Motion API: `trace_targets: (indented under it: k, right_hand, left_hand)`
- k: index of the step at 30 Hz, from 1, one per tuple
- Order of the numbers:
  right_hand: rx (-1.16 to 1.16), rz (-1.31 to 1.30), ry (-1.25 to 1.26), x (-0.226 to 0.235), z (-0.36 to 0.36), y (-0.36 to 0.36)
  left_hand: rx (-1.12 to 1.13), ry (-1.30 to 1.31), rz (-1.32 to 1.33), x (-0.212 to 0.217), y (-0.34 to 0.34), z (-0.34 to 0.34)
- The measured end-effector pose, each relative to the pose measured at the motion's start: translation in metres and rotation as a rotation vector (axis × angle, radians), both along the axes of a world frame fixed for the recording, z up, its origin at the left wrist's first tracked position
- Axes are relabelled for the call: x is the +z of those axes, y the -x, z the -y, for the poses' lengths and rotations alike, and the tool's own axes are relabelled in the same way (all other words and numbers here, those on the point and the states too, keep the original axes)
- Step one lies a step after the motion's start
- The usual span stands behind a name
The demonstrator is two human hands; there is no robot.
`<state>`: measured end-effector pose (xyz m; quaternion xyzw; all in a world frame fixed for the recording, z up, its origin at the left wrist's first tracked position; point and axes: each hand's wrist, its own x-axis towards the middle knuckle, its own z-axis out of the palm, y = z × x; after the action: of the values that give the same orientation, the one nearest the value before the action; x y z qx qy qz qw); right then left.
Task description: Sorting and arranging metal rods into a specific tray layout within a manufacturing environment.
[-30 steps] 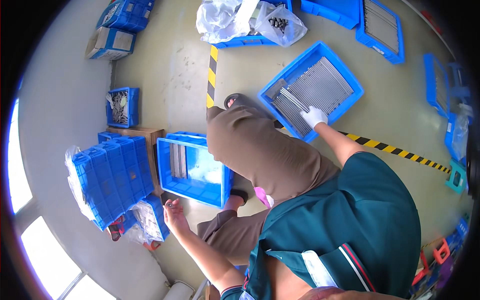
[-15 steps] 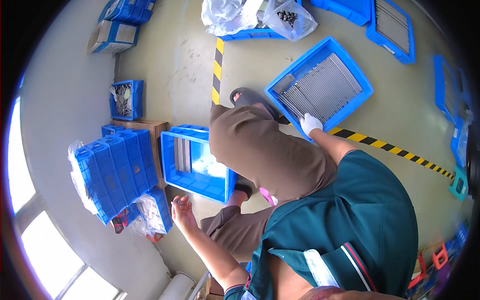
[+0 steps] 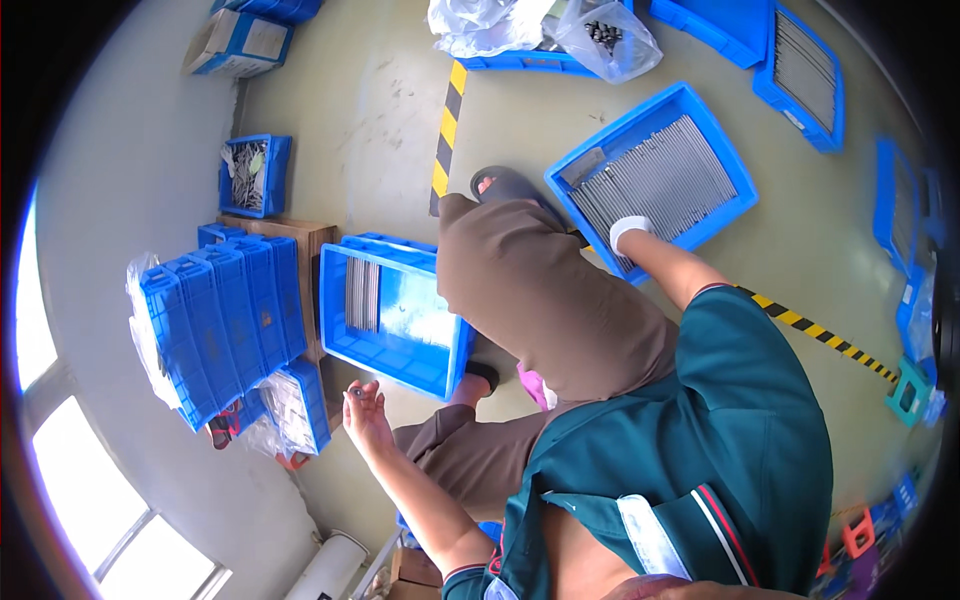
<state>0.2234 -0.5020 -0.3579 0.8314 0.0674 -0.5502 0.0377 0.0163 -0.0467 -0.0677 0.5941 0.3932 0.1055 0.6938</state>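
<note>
My left hand (image 3: 366,418) is bare and held up beside the near bin, its fingers curled round a small dark round part (image 3: 359,393) that looks like a ring or the end of a short tube. On my right hand (image 3: 630,230) is a white glove. It reaches over the near edge of a blue bin (image 3: 735,205) and down onto a row of thin grey metal rods (image 3: 665,170). Its fingers are hidden, so whether they grip a rod does not show. Between my left hand and the wall stands another blue bin (image 3: 400,375) with a short row of rods (image 3: 363,295) inside.
Stacked blue crates (image 3: 215,320) stand against the left wall by a wooden board (image 3: 305,235). At the top, a plastic bag of dark small parts (image 3: 605,40) lies on a bin. More rod bins (image 3: 800,75) line the right. Yellow-black tape (image 3: 800,320) marks the floor.
My gloved right hand has reached slightly further into the rod bin, and its fingers have gone out of sight. The whole view has shifted a little. My left hand still holds the small part.
</note>
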Motion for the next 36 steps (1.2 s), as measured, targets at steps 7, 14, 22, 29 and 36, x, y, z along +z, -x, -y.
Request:
trace_targets:
  k: [7, 14, 22, 29, 36]
  right_hand:
    - [-0.262, 0.339, -0.135, 0.006, -0.011, 0.005]
    - [-0.045, 0.227, -0.132, -0.001, -0.023, 0.000]
    - [0.027, 0.564, -0.122, 0.056, -0.021, -0.156]
    - [0.528, 0.928, -0.430, 0.225, -0.241, -0.225]
    - [1.051, 0.703, -0.790, 0.239, -0.449, -0.073]
  left_hand:
    - [0.017, -0.057, -0.027, 0.014, 0.011, -0.013]
    - [0.061, -0.097, 0.016, 0.035, 0.014, -0.025]
    - [0.073, -0.128, 0.135, 0.051, -0.009, -0.035]
    - [0.308, 0.017, 0.192, 0.040, 0.017, -0.045]
    - [0.424, -0.063, 0.386, 0.072, 0.033, -0.047]
